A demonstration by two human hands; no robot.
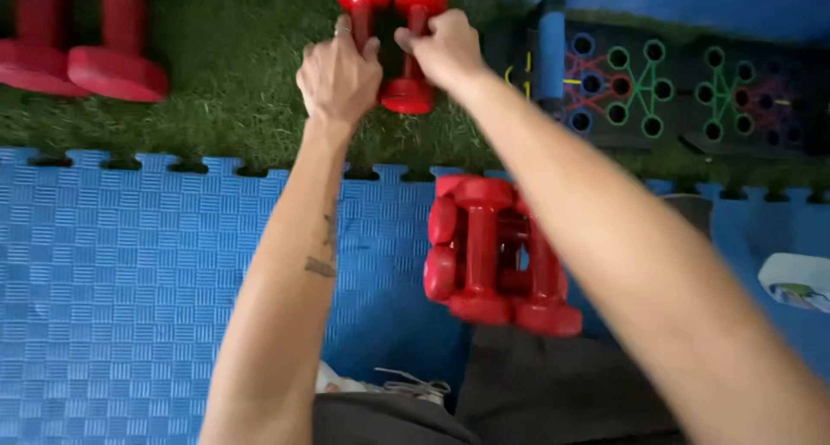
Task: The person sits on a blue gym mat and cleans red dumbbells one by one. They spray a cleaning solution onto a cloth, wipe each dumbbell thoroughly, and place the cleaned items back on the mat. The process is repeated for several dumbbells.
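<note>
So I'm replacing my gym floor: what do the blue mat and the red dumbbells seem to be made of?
Blue mat: likely foam, matte, with a woven-look texture and jigsaw edges. Red dumbbells: apparently vinyl- or plastic-coated, smooth with a soft sheen; the core is hidden. Left hand and right hand each grip one.

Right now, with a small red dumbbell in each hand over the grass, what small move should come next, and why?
Probably lower both dumbbells straight down onto the grass. The left hand and right hand grip them side by side, close to the larger pair lying there.
</note>
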